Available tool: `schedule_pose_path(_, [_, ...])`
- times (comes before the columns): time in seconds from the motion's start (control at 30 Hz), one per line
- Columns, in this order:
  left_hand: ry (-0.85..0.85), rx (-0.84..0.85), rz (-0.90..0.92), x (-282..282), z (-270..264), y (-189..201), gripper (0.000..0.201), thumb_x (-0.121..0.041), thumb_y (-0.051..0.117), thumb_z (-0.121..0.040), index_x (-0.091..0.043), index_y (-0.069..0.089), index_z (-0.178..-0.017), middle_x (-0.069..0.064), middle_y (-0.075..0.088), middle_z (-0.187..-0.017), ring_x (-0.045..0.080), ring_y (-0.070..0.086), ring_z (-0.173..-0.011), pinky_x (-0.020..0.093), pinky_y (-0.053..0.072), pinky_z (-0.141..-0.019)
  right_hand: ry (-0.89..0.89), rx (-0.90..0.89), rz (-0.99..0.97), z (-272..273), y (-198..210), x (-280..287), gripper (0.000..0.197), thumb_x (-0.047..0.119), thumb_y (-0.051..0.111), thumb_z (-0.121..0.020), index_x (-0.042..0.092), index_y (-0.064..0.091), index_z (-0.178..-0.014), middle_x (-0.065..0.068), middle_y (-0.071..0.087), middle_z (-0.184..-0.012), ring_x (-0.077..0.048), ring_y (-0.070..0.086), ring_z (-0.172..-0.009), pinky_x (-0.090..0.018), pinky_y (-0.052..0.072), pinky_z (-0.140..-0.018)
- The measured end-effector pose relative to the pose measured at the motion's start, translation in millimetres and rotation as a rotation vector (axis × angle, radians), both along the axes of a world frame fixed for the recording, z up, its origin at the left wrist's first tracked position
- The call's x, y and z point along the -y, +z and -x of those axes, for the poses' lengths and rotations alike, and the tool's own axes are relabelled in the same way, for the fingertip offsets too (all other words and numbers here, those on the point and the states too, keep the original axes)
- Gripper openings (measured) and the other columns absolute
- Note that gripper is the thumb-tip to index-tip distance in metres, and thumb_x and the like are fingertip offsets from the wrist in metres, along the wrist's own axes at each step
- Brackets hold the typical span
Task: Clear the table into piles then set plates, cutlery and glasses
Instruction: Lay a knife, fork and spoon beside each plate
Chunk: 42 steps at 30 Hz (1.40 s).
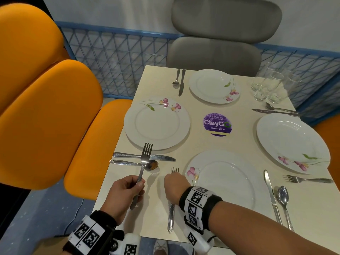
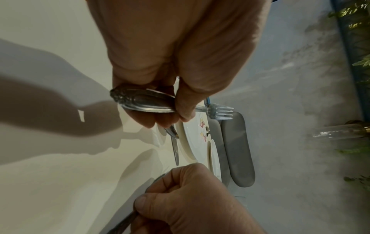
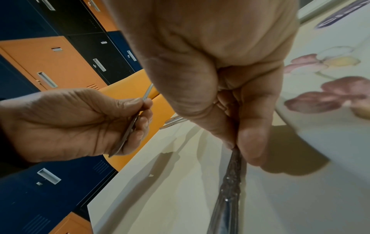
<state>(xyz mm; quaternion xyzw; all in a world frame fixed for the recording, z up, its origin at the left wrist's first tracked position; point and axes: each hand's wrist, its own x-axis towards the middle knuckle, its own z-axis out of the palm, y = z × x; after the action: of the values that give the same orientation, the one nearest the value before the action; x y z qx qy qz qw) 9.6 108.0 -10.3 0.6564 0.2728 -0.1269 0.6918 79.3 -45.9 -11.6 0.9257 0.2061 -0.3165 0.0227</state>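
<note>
Left hand pinches a raised fork; right hand grips a second fork low beside the near plate. Only the right wrist view shows orange and blue lockers past the cream desk.

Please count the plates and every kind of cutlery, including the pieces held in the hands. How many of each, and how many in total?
Plates: 4
Knives: 4
Spoons: 4
Forks: 3, one held in the left hand, one in the right hand
Total: 15
</note>
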Motion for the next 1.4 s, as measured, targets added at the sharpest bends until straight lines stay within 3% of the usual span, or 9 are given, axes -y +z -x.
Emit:
schedule_pose_path(0.5, [-0.021,-0.007,0.005,5,-3,1,0.012,-0.001,0.055,-0.093,0.002,0.066,-0.089,0.013,0.056,-0.069,0.022,0.052,-0.065,0.034,0.049,-0.066,0.049,-0.018,-0.039,2,3,8,0.016,-0.001,0.05,-0.089,0.001,0.061,-0.101,-0.02,0.064,-0.112,-0.032,0.063,-0.102,-0.035,0.051,-0.082])
schedule_pose_path(0.67, [-0.026,-0.018,-0.003,7,-3,3,0.012,-0.002,0.055,-0.093,0.002,0.066,-0.091,0.014,0.056,-0.071,0.024,0.053,-0.068,0.034,0.051,-0.066,0.03,-0.035,-0.048,4,6,9,0.022,-0.002,0.05,-0.09,-0.003,0.061,-0.109,-0.02,0.064,-0.113,-0.033,0.064,-0.102,-0.035,0.051,-0.083])
schedule_pose_path(0.8, [-0.032,-0.01,0.015,9,-2,5,0.01,-0.002,0.055,-0.093,0.003,0.064,-0.092,0.015,0.056,-0.07,0.024,0.052,-0.064,0.032,0.048,-0.058,0.031,-0.038,-0.074,6,12,11,0.014,-0.002,0.05,-0.089,-0.002,0.062,-0.097,-0.02,0.065,-0.11,-0.033,0.064,-0.1,-0.034,0.051,-0.082])
schedule_pose_path(0.87, [-0.028,0.0,0.037,11,-1,8,0.01,-0.002,0.055,-0.093,0.004,0.063,-0.092,0.015,0.057,-0.07,0.022,0.053,-0.061,0.028,0.047,-0.052,0.045,0.003,-0.101,6,18,13,0.012,-0.002,0.049,-0.089,0.002,0.054,-0.078,-0.019,0.065,-0.107,-0.032,0.064,-0.098,-0.034,0.049,-0.078])
schedule_pose_path(0.97, [-0.025,0.011,0.038,11,-4,12,0.012,-0.006,0.058,-0.092,0.004,0.061,-0.086,0.016,0.058,-0.069,0.024,0.052,-0.061,0.028,0.046,-0.05,0.082,0.203,-0.235,2,31,12,0.009,0.003,0.05,-0.09,0.004,0.057,-0.094,-0.014,0.064,-0.099,-0.032,0.063,-0.092,-0.037,0.046,-0.075])
schedule_pose_path(1.07, [-0.045,0.019,0.011,9,-10,16,0.014,-0.008,0.062,-0.09,0.001,0.058,-0.079,0.018,0.057,-0.067,0.018,0.047,-0.05,0.025,0.039,-0.045,0.281,0.455,-0.496,-8,38,8,0.017,0.004,0.065,-0.081,0.013,0.068,-0.095,-0.004,0.067,-0.1,-0.024,0.065,-0.085,-0.031,0.05,-0.062])
schedule_pose_path(1.13, [-0.057,0.026,-0.007,8,-15,20,0.014,-0.008,0.064,-0.088,-0.002,0.057,-0.078,0.016,0.056,-0.065,0.016,0.041,-0.045,0.023,0.032,-0.043,0.494,0.549,-0.648,-20,37,6,0.013,0.007,0.072,-0.074,0.017,0.073,-0.083,0.001,0.068,-0.094,-0.02,0.062,-0.084,-0.03,0.052,-0.067])
schedule_pose_path(1.23, [-0.062,0.042,0.026,7,-23,28,0.011,-0.005,0.069,-0.083,-0.003,0.059,-0.078,0.019,0.055,-0.07,0.018,0.039,-0.053,0.023,0.029,-0.044,0.719,0.505,-0.678,-36,49,2,0.012,0.004,0.073,-0.072,0.016,0.073,-0.076,0.002,0.068,-0.081,-0.022,0.059,-0.082,-0.033,0.05,-0.068])
schedule_pose_path(1.4, [-0.042,0.038,0.08,4,-46,42,0.013,-0.003,0.07,-0.081,-0.004,0.058,-0.078,0.017,0.055,-0.067,0.017,0.038,-0.052,0.022,0.025,-0.045,0.761,0.43,-0.631,-60,73,1,0.016,0.001,0.074,-0.07,0.011,0.074,-0.083,-0.005,0.068,-0.072,-0.028,0.065,-0.072,-0.034,0.052,-0.058])
